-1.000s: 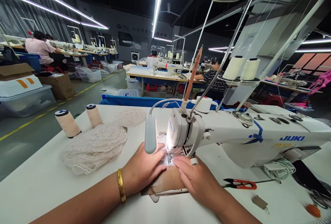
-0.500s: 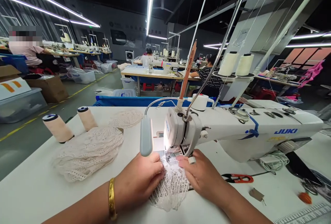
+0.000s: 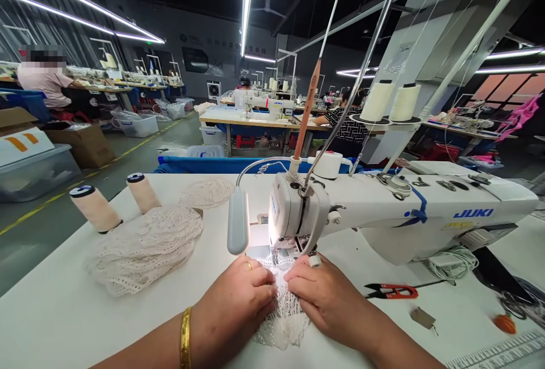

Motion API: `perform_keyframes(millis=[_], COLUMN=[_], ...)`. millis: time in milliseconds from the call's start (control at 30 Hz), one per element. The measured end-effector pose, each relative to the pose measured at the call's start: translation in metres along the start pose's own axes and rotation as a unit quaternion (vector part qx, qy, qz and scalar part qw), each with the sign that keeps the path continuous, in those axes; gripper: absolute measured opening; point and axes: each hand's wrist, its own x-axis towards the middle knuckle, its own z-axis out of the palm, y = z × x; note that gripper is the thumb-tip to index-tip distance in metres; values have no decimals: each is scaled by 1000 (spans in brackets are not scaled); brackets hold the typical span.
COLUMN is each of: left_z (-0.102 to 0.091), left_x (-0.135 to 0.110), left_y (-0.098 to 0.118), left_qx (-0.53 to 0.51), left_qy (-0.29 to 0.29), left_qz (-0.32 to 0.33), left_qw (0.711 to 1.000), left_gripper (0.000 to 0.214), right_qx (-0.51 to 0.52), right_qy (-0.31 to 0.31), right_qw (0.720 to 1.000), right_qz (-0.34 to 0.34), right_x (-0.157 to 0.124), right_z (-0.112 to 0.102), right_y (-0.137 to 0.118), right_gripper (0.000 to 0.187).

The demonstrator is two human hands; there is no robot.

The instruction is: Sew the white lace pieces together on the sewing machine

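White lace fabric [image 3: 284, 306] lies under the needle of a white sewing machine [image 3: 293, 210], its far edge at the presser foot. My left hand [image 3: 244, 295] is closed on the lace's left side, fingers curled and thumb tucked in, just in front of the needle. On the opposite side, my right hand [image 3: 321, 298] pinches the lace with bent fingers close to the needle area. Parts of the fabric are hidden beneath both hands. A small grey lamp [image 3: 238, 220] lights the stitching spot from the left.
Left on the table sit a heap of lace [image 3: 147, 250] and two peach thread cones [image 3: 96, 209]. To the right lie red-handled thread snips [image 3: 394, 290], a coiled cable [image 3: 451, 260] and a clear ruler [image 3: 502, 352]. Other people sit at machines farther back.
Both hands have drawn closer together over the lace. The left hand has turned, and more lace edge shows left of the presser foot. The camera view has shifted slightly.
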Motion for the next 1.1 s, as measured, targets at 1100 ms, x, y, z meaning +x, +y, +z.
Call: perform_keyframes(millis=[1100], left_z=[-2], left_x=[2], left_y=[-13], left_qx=[-18], left_qy=[23], left_qz=[31], left_qw=[999], left_gripper=[23], right_qx=[5], right_qy=[-1], right_qw=[1000], right_qz=[-31], right_x=[2], right_z=[1], right_y=[-4], right_gripper=[28])
